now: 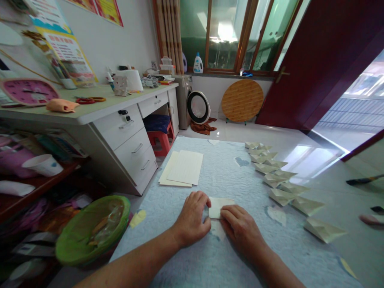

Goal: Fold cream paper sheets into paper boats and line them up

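Note:
My left hand (193, 218) and my right hand (240, 228) meet on a small folded cream paper (220, 205) lying on the pale blue table cover (216, 176). Both hands have curled fingers pressed on the paper's near edge, the left at its left corner, the right along its bottom. Much of the paper is hidden under my fingers. A stack of flat cream sheets (183, 168) lies just beyond my left hand. Several finished folded paper boats (279, 180) stand in a row along the right edge of the table.
A green basket (90, 232) with scraps sits low at the left. A white desk with drawers (132, 132) stands at the left, a red stool (160, 140) under it. A washing machine (196, 106) and a round wooden board (242, 100) stand by the far wall.

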A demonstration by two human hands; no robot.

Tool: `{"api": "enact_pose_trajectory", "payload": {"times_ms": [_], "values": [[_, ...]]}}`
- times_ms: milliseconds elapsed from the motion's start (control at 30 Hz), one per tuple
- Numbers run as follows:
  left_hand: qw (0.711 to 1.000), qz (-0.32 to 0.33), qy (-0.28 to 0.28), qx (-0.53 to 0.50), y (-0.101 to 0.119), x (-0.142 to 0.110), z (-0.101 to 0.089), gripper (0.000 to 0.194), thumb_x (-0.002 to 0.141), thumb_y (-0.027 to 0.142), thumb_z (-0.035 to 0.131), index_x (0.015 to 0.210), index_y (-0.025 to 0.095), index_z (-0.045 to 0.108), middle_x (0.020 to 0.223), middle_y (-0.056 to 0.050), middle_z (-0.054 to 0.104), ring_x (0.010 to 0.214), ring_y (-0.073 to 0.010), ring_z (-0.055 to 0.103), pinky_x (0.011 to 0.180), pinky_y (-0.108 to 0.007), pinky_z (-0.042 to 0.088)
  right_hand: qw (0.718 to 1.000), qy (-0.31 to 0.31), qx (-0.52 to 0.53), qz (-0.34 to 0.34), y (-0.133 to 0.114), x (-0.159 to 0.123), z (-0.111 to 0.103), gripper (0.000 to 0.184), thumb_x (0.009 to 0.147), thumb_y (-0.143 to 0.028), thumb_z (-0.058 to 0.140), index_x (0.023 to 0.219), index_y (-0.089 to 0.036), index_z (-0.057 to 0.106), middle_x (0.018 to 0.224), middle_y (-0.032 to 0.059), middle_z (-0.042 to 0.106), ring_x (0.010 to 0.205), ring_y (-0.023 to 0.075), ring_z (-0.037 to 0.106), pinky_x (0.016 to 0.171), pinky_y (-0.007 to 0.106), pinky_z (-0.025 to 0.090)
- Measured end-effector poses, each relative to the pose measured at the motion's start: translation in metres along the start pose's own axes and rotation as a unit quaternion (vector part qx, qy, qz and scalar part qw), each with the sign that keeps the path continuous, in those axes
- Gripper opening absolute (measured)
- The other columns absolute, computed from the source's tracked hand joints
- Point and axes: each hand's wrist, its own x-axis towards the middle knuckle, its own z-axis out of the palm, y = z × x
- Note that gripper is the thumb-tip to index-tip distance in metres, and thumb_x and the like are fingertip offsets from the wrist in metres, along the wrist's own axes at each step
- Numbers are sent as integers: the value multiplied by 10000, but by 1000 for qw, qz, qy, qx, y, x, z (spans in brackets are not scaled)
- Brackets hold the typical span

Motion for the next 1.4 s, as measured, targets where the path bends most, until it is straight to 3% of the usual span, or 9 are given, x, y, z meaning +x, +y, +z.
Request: {"api": "enact_pose_trajectory", "payload": {"times_ms": [200,367,467,767,1067,1167,1400], "values": [[994,101,-4,43,-1,-1,2,345,786,181,684,1117,238,605,1194,-61,553,1108,-245,474,981,-411,396,999,16,-22,-33,0,1,-2,181,949,-130,498,880,-197,652,866,57,697,829,192,620,786,316,498],[977,165,19,136,-4,4,7,48,858,188,657,897,213,646,1058,-31,633,995,-221,519,870,-375,404,1000,21,-2,-22,1,1,-2,217,979,-152,461,874,-190,647,850,56,685,806,185,605,754,301,482],[966,199,30,165,-4,7,8,66,886,195,631,820,195,625,943,-17,646,917,-202,529,830,-365,388,999,29,5,-14,2,1,1,191,973,-141,469,887,-187,634,846,54,670,807,190,589,749,305,467],[952,223,60,201,-1,11,6,147,951,209,546,813,193,597,877,-20,634,885,-189,536,818,-348,374,994,76,-79,14,13,0,0,201,923,-94,508,757,-192,566,791,41,614,765,196,498,724,311,396],[928,260,104,248,2,16,9,216,991,167,454,814,203,574,867,5,632,903,-172,533,1010,-374,306,983,122,-136,18,15,0,-8,205,948,-104,485,798,-177,604,882,66,638,828,218,470,795,348,371],[929,260,76,253,0,18,11,178,972,192,505,807,199,571,838,1,616,886,-183,526,1003,-378,324,984,99,-148,15,17,0,-6,202,933,-97,506,779,-184,603,866,59,632,820,217,465,784,342,362],[943,252,-51,212,-3,21,6,104,940,205,562,839,183,577,876,-20,629,902,-193,541,875,-340,422,993,19,-114,18,21,-2,-2,182,868,-58,575,744,-189,588,790,31,610,776,193,475,742,314,346]]}}
